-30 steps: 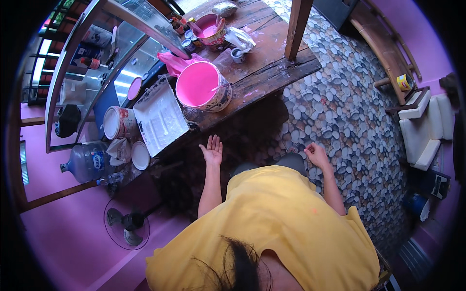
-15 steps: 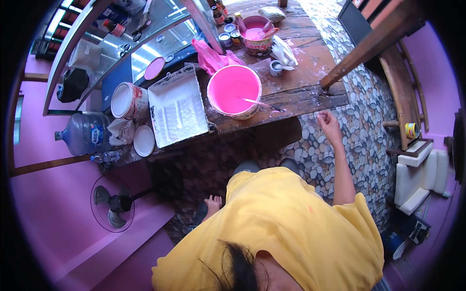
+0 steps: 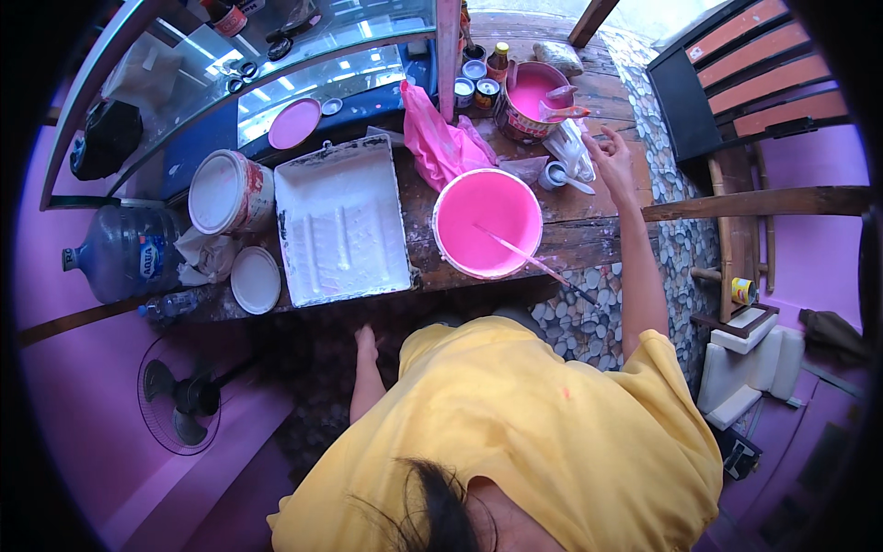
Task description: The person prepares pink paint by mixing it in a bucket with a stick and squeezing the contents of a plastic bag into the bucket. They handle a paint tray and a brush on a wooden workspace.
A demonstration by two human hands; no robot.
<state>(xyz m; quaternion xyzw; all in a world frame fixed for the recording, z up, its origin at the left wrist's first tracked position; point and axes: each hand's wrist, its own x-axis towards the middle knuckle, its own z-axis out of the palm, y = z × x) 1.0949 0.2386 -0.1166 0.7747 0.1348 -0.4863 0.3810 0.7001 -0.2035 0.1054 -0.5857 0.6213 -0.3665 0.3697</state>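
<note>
My right hand (image 3: 611, 164) reaches over the right part of the wooden table, fingers apart and holding nothing. Just beyond it, a small pot of pink paint (image 3: 524, 127) has brushes (image 3: 563, 112) leaning at its rim. White plastic (image 3: 572, 152) and a small open tin (image 3: 553, 175) lie beside the hand. A larger bucket of pink paint (image 3: 487, 241) stands at the table's near edge, a long thin stick (image 3: 543, 267) lying across it. In shadow below the edge is my left hand (image 3: 366, 342), fingers loosely extended, with nothing visible in it.
A white paint tray (image 3: 340, 267) sits left of the bucket, by a lidded tub (image 3: 219, 198), a round lid (image 3: 256, 281) and a large water bottle (image 3: 129, 253). A pink plastic bag (image 3: 441, 152) lies behind. A glass cabinet (image 3: 267, 83) and a fan (image 3: 189, 396) are at left.
My right hand has moved up and forward from beside the table edge to near the small pot. My left hand has shifted forward. The view has turned, and the table appears closer.
</note>
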